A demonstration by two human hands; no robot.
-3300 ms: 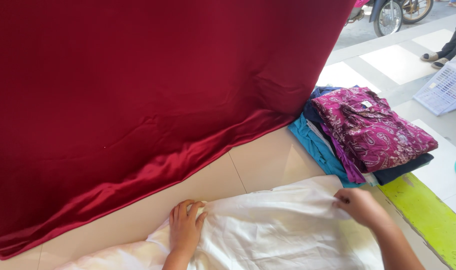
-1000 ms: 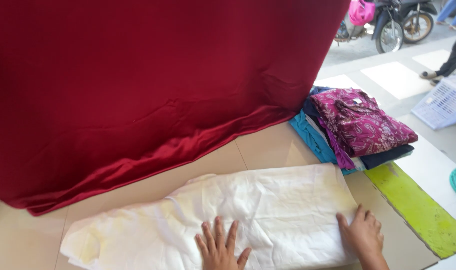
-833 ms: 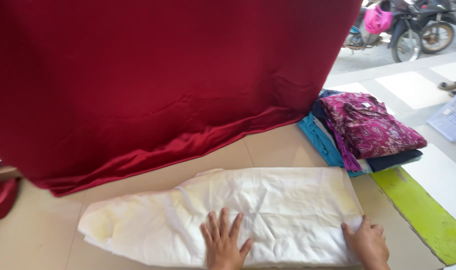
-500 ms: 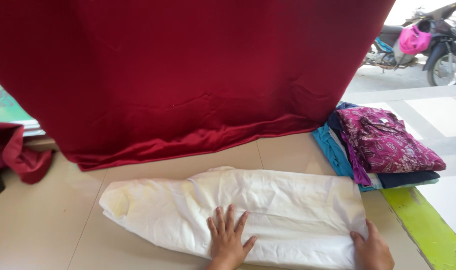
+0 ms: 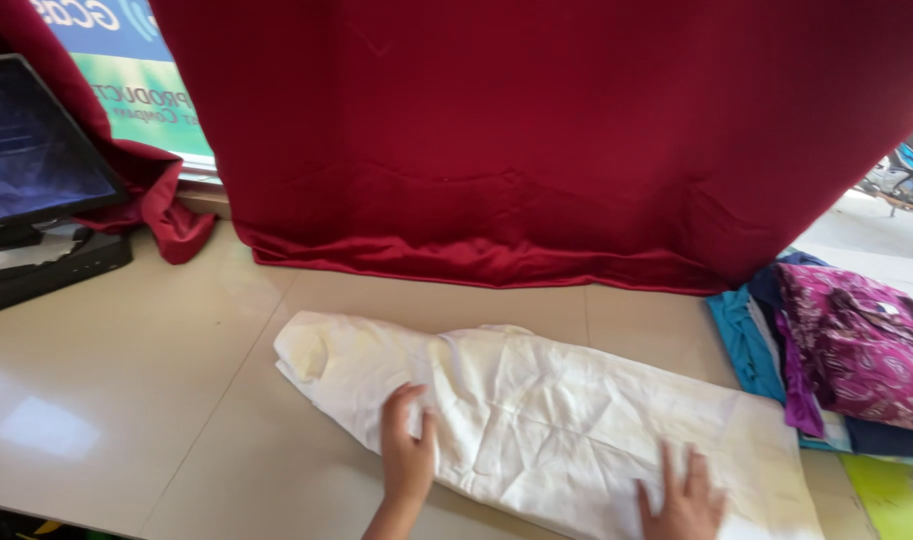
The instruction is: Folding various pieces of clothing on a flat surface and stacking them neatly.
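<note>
Beige tiled surface [image 5: 126,380] runs under a deep red curtain [image 5: 536,130] filling the top of the frame. Lower centre lies a long folded white garment [image 5: 546,420]. Left hand [image 5: 408,450] rests flat on its near edge, fingers together; right hand [image 5: 684,495], at the lower right, presses it with fingers spread wide; neither grips. Smoothing goes best with flat palms stroking outward along the creases. A stack of folded clothes [image 5: 846,350] crowds the right end; a dark monitor [image 5: 36,150] stands upper left, well apart.
</note>
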